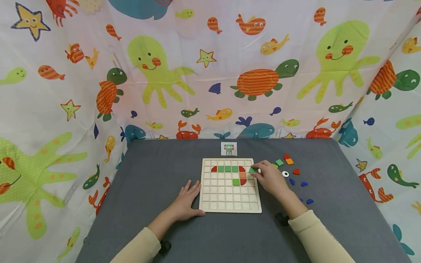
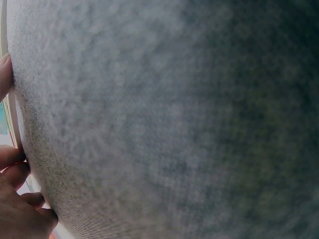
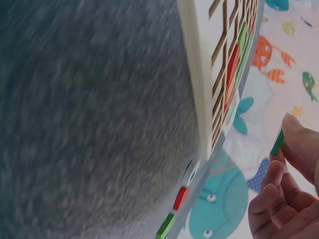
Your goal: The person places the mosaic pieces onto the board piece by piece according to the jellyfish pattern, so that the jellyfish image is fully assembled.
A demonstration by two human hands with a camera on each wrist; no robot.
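Observation:
A pale wooden grid board (image 1: 217, 202) lies flat on the dark table. In its upper cells sit several green square tiles (image 1: 228, 168), an orange tile (image 1: 242, 175) and red rounded pieces (image 1: 243, 182). My left hand (image 1: 188, 202) rests at the board's left edge, fingers fairly straight, the thumb by the lower left corner; the left wrist view catches only its fingers (image 2: 7, 74). Over the board's upper right edge, my right hand (image 1: 271, 179) pinches a green tile (image 3: 277, 142) between thumb and fingertips, raised off the table in the right wrist view.
Right of the board lie loose pieces: a white ring (image 1: 285, 174), a green tile (image 1: 279, 162), an orange piece (image 1: 289, 161), a red piece (image 1: 296, 171) and several blue ones (image 1: 304, 184). Behind the board is a small picture card (image 1: 228, 149). A patterned cloth (image 1: 184, 73) hangs behind the table.

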